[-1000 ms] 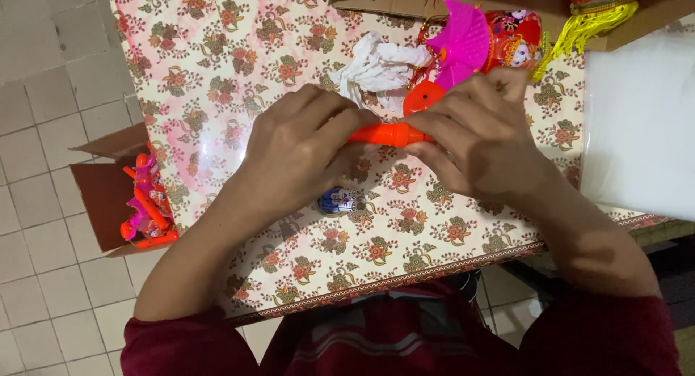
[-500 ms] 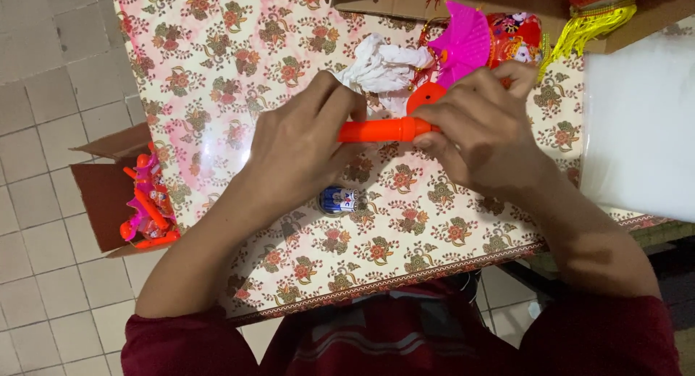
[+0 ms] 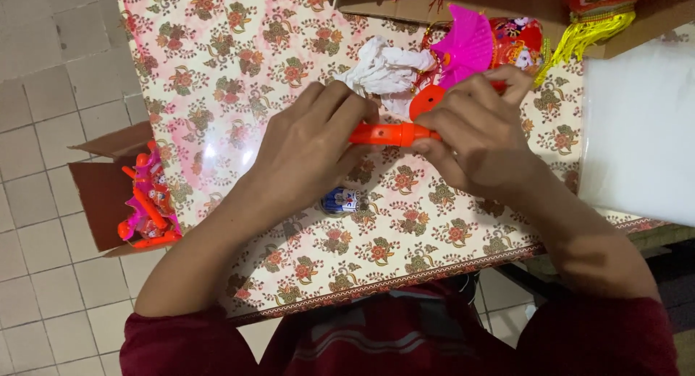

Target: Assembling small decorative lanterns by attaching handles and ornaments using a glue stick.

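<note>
Over the bench (image 3: pixel 239 65) with its flowered plastic cloth, a short orange plastic tube (image 3: pixel 391 134) is clamped at both ends by the left hand (image 3: pixel 311 148) and right hand (image 3: pixel 481 141); it is best kept level and gripped firmly.

Both ends of the orange plastic tube (image 3: pixel 391 134) at frame centre vanish inside the left hand (image 3: pixel 308 155) and right hand (image 3: pixel 481 141), while the brown cardboard box (image 3: pixel 405 3) is cropped by the top edge.
</note>
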